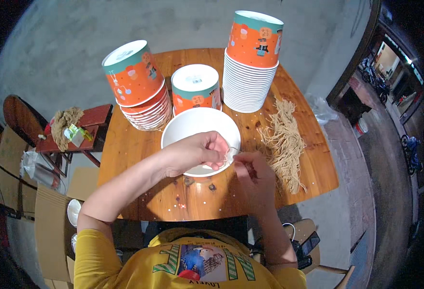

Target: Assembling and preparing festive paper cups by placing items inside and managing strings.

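Note:
My left hand (203, 153) is over the near right part of a white paper tub (180, 127), which stands open with its mouth up on the table. Its fingers are pinched on a thin pale string (230, 151). Just beyond the tub's right rim, my right hand (254, 179) closes thumb and finger at the same string; the fingertips are partly shaded. A loose bundle of tan strings (286, 144) lies on the table to the right of my right hand.
Behind the tub stand upside-down orange and green paper tubs: a tilted left stack (134, 79), a short middle one (195, 82) and a tall right stack (254, 43). They share a wooden table (313, 164) with curved sides. A small red bench (94, 118) stands at left.

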Action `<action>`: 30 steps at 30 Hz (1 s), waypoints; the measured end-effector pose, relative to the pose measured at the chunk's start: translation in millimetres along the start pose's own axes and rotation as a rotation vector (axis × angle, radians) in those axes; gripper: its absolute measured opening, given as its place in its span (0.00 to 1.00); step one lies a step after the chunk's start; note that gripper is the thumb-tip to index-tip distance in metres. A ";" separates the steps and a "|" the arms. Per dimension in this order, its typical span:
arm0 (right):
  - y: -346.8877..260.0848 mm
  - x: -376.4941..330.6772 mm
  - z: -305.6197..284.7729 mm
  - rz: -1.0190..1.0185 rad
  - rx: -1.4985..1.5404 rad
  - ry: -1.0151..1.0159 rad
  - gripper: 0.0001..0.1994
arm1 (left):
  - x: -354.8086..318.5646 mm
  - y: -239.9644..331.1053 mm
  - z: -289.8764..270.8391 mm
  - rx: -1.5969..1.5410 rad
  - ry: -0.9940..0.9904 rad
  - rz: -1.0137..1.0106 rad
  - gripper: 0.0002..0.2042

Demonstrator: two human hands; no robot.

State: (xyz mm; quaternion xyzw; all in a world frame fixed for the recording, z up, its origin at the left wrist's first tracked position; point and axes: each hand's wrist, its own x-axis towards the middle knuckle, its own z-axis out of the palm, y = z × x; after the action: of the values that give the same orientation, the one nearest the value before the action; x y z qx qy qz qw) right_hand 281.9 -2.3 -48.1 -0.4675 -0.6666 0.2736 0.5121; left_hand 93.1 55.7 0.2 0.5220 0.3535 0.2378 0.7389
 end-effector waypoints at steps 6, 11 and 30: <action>-12.3 6.3 8.3 -0.097 -0.160 0.071 0.05 | -7.8 0.5 12.1 0.317 0.096 0.139 0.09; -15.5 9.7 7.9 -0.079 -0.156 0.047 0.06 | -12.5 -2.6 15.0 0.748 0.238 0.414 0.10; -0.5 1.7 12.3 -0.327 -0.274 0.130 0.06 | -16.7 -4.9 23.6 0.776 0.360 0.381 0.11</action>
State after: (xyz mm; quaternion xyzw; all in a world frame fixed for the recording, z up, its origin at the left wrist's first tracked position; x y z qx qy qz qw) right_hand 270.1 0.5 -51.0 -0.4348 -0.7300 0.0631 0.5235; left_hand 100.6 27.8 5.0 0.7656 0.4369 0.3062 0.3594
